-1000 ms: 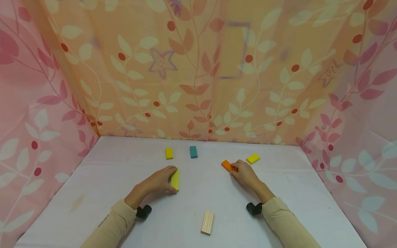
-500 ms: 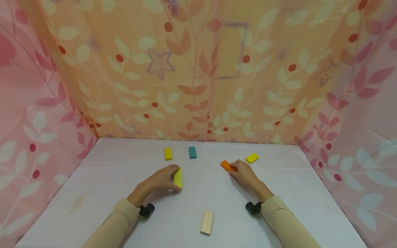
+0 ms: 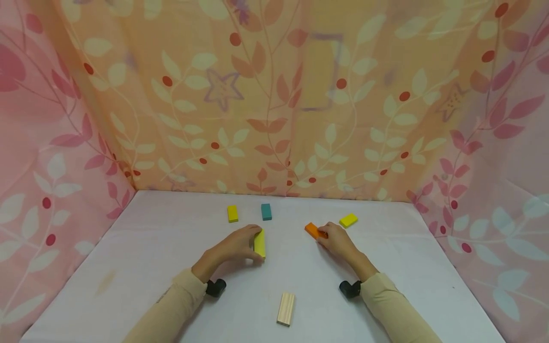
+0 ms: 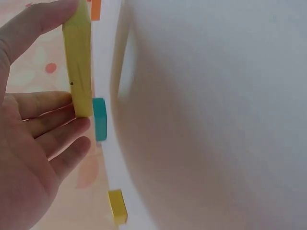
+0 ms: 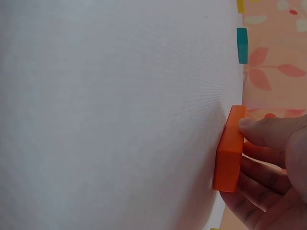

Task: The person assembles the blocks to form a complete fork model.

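My left hand [image 3: 238, 244] pinches a yellow-green wooden block [image 3: 259, 245] by its two ends, thumb at the near end and fingers at the far end. In the left wrist view that block [image 4: 80, 64] spans from thumb to fingertips, and the lower fingers sit loosely below. To the right, my right hand [image 3: 340, 240] pinches an orange block [image 3: 311, 230]. The right wrist view shows the thumb on top of the orange block [image 5: 230, 148] and fingers along its side, with its lower face close to the white cloth. A gap of cloth lies between the two held blocks.
Behind the hands lie a small yellow block [image 3: 232, 214] and a teal block [image 3: 266, 212]. Another yellow block [image 3: 349, 220] sits just beyond the right hand. A plain wood block [image 3: 286, 309] lies near the front of the white-covered table [image 3: 128, 286]. Patterned curtains [image 3: 274, 95] enclose it.
My left hand has slid to the right with the yellow-green block, nearer the orange one. The right hand keeps its hold on the orange block in the same place.
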`<action>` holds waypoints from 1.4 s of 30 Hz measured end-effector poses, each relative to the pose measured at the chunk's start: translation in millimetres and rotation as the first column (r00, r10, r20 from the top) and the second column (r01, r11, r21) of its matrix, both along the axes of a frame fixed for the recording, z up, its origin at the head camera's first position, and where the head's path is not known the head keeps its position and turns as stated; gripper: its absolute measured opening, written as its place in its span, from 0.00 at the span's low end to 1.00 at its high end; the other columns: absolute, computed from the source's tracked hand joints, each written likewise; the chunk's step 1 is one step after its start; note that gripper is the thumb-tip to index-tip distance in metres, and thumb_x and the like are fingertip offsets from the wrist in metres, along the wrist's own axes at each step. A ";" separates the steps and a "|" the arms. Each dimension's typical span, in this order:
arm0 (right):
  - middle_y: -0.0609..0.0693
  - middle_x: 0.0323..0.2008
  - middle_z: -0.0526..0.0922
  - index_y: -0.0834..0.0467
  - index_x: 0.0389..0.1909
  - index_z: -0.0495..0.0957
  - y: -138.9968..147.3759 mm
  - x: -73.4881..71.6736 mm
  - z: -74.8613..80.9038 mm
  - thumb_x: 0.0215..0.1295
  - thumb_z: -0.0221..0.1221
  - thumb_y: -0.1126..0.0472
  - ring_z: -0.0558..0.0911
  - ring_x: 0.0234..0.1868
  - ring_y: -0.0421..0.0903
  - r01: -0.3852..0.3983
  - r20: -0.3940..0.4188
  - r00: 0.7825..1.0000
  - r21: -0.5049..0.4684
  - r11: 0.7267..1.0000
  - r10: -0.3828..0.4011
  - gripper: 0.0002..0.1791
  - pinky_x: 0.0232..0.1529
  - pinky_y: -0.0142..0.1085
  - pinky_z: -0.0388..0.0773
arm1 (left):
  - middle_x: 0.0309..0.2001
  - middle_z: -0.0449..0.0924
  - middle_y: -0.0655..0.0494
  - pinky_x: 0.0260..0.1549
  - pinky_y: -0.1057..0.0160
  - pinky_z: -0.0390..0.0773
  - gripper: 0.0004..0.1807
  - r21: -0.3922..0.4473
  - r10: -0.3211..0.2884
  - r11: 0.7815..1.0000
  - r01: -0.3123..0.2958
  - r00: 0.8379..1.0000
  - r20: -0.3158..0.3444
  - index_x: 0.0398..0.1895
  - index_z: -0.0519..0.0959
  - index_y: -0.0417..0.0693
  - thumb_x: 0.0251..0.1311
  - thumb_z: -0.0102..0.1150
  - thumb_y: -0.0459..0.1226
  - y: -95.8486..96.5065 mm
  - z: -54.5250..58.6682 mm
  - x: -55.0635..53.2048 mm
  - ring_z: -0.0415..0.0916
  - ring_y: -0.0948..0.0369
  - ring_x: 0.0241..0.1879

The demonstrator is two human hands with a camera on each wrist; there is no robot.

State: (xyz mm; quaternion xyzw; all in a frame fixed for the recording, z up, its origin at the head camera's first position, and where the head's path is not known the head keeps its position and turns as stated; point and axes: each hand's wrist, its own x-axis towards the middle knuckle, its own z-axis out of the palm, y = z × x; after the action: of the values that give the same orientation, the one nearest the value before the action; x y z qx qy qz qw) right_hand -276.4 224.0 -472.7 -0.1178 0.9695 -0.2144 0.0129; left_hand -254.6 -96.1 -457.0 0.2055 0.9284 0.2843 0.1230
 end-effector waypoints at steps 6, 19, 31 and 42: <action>0.56 0.41 0.81 0.65 0.53 0.80 -0.6 -0.4 -0.1 0.60 0.67 0.60 0.77 0.38 0.47 0.008 0.008 1.000 0.003 1.000 -0.008 0.21 0.51 0.46 0.81 | 0.70 0.66 0.48 0.68 0.47 0.65 0.50 0.001 -0.050 0.999 0.050 0.999 -0.012 0.69 0.66 0.42 0.43 0.77 0.52 16.1 -2.9 -4.3 0.65 0.51 0.68; 0.55 0.41 0.81 0.65 0.53 0.81 -1.9 -0.3 0.1 0.60 0.66 0.60 0.77 0.38 0.47 0.019 0.002 1.000 0.003 1.000 -0.019 0.21 0.51 0.46 0.81 | 0.70 0.67 0.51 0.68 0.51 0.66 0.49 -0.021 -0.089 0.996 0.089 0.996 -0.011 0.70 0.66 0.45 0.44 0.76 0.53 53.0 -0.4 -6.3 0.66 0.53 0.67; 0.55 0.40 0.80 0.65 0.53 0.81 -1.0 -1.7 -2.2 0.60 0.66 0.60 0.76 0.36 0.46 0.026 0.005 1.000 0.005 1.000 -0.026 0.21 0.49 0.44 0.81 | 0.70 0.66 0.52 0.68 0.53 0.67 0.49 -0.044 -0.113 0.993 0.112 0.994 -0.013 0.70 0.66 0.46 0.44 0.75 0.54 76.0 -0.1 -9.1 0.67 0.55 0.67; 0.55 0.41 0.81 0.64 0.53 0.81 -3.2 -1.7 -1.6 0.60 0.67 0.59 0.77 0.38 0.47 0.044 0.010 0.999 0.023 0.999 -0.044 0.21 0.52 0.45 0.81 | 0.69 0.67 0.53 0.67 0.55 0.69 0.49 -0.067 -0.113 0.991 0.114 0.993 0.020 0.69 0.67 0.47 0.44 0.76 0.53 93.7 -6.2 -7.8 0.68 0.56 0.65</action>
State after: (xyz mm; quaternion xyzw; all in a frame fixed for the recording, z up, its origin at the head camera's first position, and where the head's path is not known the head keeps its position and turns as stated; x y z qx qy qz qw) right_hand -278.1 220.8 -474.3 -0.0952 0.9742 -0.2041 0.0148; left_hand -262.4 -2.4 -463.2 0.2515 0.9232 0.2468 0.1532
